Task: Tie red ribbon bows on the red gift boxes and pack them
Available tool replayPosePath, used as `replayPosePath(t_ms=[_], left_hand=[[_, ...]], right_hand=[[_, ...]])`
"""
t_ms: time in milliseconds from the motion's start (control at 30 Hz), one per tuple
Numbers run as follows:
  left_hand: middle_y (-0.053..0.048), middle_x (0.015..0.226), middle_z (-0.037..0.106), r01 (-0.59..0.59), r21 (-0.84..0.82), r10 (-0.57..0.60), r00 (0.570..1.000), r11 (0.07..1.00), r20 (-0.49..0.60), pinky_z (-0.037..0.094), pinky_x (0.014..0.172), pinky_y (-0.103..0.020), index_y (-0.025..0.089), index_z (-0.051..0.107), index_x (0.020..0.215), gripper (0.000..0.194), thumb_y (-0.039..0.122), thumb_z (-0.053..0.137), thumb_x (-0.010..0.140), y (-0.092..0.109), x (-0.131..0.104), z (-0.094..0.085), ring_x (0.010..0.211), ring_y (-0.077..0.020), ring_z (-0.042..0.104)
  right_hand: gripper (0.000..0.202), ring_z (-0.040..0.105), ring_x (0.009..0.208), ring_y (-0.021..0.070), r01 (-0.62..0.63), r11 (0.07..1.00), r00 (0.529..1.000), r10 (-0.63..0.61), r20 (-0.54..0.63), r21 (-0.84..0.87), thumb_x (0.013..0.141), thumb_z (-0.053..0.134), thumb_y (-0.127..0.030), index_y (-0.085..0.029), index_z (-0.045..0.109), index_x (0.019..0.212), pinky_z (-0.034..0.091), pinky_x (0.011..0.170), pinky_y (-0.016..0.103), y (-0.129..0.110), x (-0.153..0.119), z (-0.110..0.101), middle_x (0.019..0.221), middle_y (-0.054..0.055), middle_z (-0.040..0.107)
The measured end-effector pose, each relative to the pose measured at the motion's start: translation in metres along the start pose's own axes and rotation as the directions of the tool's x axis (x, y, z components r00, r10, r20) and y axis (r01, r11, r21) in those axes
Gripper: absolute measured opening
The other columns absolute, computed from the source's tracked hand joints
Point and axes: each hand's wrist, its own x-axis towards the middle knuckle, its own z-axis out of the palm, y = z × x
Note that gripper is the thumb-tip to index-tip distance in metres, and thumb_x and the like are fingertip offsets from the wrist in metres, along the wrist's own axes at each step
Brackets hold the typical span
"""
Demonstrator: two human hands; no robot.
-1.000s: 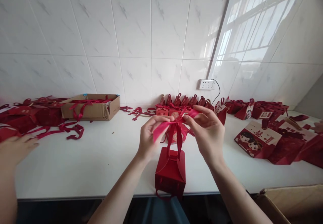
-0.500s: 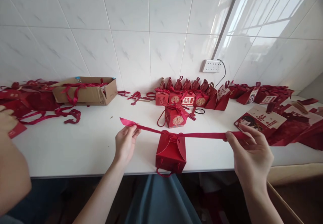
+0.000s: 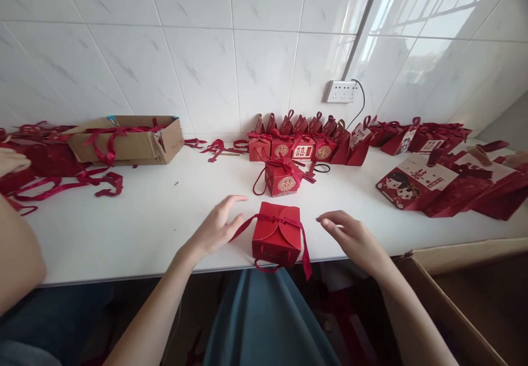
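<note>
At the table's front edge sits a red gift box (image 3: 275, 239), its curved top flaps folded together. A red ribbon (image 3: 306, 250) is knotted across its top, one tail hanging down the right side and the other running left. My left hand (image 3: 218, 224) is open to the left of the box, beside the left ribbon tail; whether it touches the tail is hard to tell. To the right of the box my right hand (image 3: 348, 234) is open, apart from box and ribbon. Just behind stands a smaller patterned red box (image 3: 284, 178) with a bow and a cord handle.
A cardboard box (image 3: 127, 140) with ribbons stands at back left. Rows of red boxes (image 3: 303, 149) line the wall, and printed gift bags (image 3: 421, 184) lie at right. An open carton (image 3: 457, 294) is at lower right. Another person's arm (image 3: 18, 234) shows at left.
Both hands have let go of the ribbon ends and moved in toward the box. The stretched ribbon has dropped, and the box top now lies flatter. The view has tilted down slightly.
</note>
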Motion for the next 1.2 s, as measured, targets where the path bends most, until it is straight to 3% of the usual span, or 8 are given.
replayPosePath(t_ms=[67, 133, 300, 433, 667, 800, 1033, 1200], left_hand=[[-0.004, 0.098, 0.063, 0.062, -0.119, -0.032, 0.970, 0.991, 0.240, 0.045, 0.083, -0.032, 0.020, 0.057, 0.095, 0.031, 0.043, 0.039, 0.087, 0.006, 0.008, 0.004, 0.092, -0.0200, 0.059], [-0.001, 0.077, 0.059, 0.112, -0.207, -0.034, 0.937, 0.972, 0.347, 0.044, 0.069, -0.027, 0.018, 0.054, 0.076, 0.038, 0.051, 0.039, 0.087, 0.006, 0.013, 0.009, 0.072, -0.0153, 0.056], [0.006, 0.048, 0.044, 0.197, -0.418, -0.006, 0.910, 0.887, 0.415, 0.033, 0.049, -0.022, 0.018, 0.043, 0.061, 0.045, 0.059, 0.045, 0.081, -0.004, 0.010, 0.012, 0.045, -0.0080, 0.041], [0.006, 0.044, 0.046, 0.252, -0.388, -0.042, 0.879, 0.887, 0.475, 0.026, 0.043, -0.020, 0.017, 0.046, 0.065, 0.038, 0.052, 0.055, 0.078, -0.003, 0.006, 0.006, 0.039, -0.0054, 0.033], [0.005, 0.043, 0.052, 0.201, -0.290, -0.086, 0.928, 0.936, 0.364, 0.026, 0.041, -0.019, 0.017, 0.056, 0.083, 0.031, 0.047, 0.048, 0.085, 0.002, 0.006, 0.000, 0.039, -0.0059, 0.035], [0.006, 0.051, 0.057, 0.216, -0.226, -0.130, 0.930, 0.950, 0.343, 0.030, 0.039, -0.018, 0.021, 0.053, 0.108, 0.040, 0.046, 0.060, 0.078, 0.008, 0.004, -0.004, 0.040, -0.0065, 0.038], [0.001, 0.059, 0.059, 0.094, -0.308, -0.002, 0.958, 0.947, 0.287, 0.045, 0.055, -0.023, 0.017, 0.054, 0.068, 0.033, 0.043, 0.047, 0.087, 0.015, 0.008, -0.002, 0.052, -0.0093, 0.053], [0.002, 0.058, 0.056, 0.104, -0.331, -0.022, 0.970, 0.938, 0.243, 0.044, 0.069, -0.026, 0.018, 0.049, 0.061, 0.035, 0.040, 0.043, 0.088, 0.015, 0.009, 0.003, 0.060, -0.0114, 0.053]], right_hand=[[0.058, 0.060, 0.081, 0.0245, 0.004, 0.988, 0.985, -0.031, 0.172, 0.152, 0.076, 0.042, -0.072, -0.018, 0.062, 0.077, 0.048, 0.076, 0.039, -0.009, 0.012, 0.011, 0.081, 0.009, 0.064], [0.059, 0.059, 0.075, 0.0218, -0.058, 0.954, 0.949, -0.039, 0.314, 0.293, 0.074, 0.045, -0.074, -0.017, 0.059, 0.072, 0.048, 0.075, 0.038, -0.011, 0.019, 0.022, 0.074, 0.007, 0.062], [0.044, 0.054, 0.067, 0.0140, -0.244, 0.807, 0.891, -0.032, 0.453, 0.537, 0.074, 0.063, -0.058, -0.016, 0.053, 0.068, 0.044, 0.074, 0.032, -0.005, 0.020, 0.036, 0.068, 0.001, 0.057], [0.042, 0.048, 0.061, 0.0107, -0.305, 0.710, 0.889, -0.026, 0.458, 0.634, 0.071, 0.069, -0.053, -0.017, 0.049, 0.066, 0.039, 0.066, 0.027, -0.003, 0.021, 0.038, 0.064, -0.003, 0.052], [0.042, 0.038, 0.054, 0.0096, -0.278, 0.748, 0.899, -0.018, 0.437, 0.603, 0.077, 0.061, -0.055, -0.017, 0.050, 0.064, 0.026, 0.056, 0.026, -0.001, 0.022, 0.037, 0.056, -0.004, 0.044], [0.043, 0.036, 0.054, 0.0093, -0.257, 0.758, 0.912, -0.015, 0.410, 0.599, 0.077, 0.061, -0.055, -0.017, 0.047, 0.062, 0.025, 0.056, 0.026, -0.003, 0.019, 0.033, 0.054, -0.005, 0.041], [0.044, 0.033, 0.051, 0.0088, -0.247, 0.771, 0.918, -0.009, 0.397, 0.587, 0.077, 0.061, -0.055, -0.018, 0.045, 0.061, 0.022, 0.055, 0.026, -0.010, 0.017, 0.031, 0.051, -0.006, 0.038], [0.042, 0.034, 0.052, 0.0088, -0.234, 0.767, 0.922, -0.020, 0.387, 0.597, 0.077, 0.063, -0.053, -0.018, 0.046, 0.061, 0.024, 0.057, 0.026, -0.009, 0.018, 0.032, 0.051, -0.006, 0.040]])
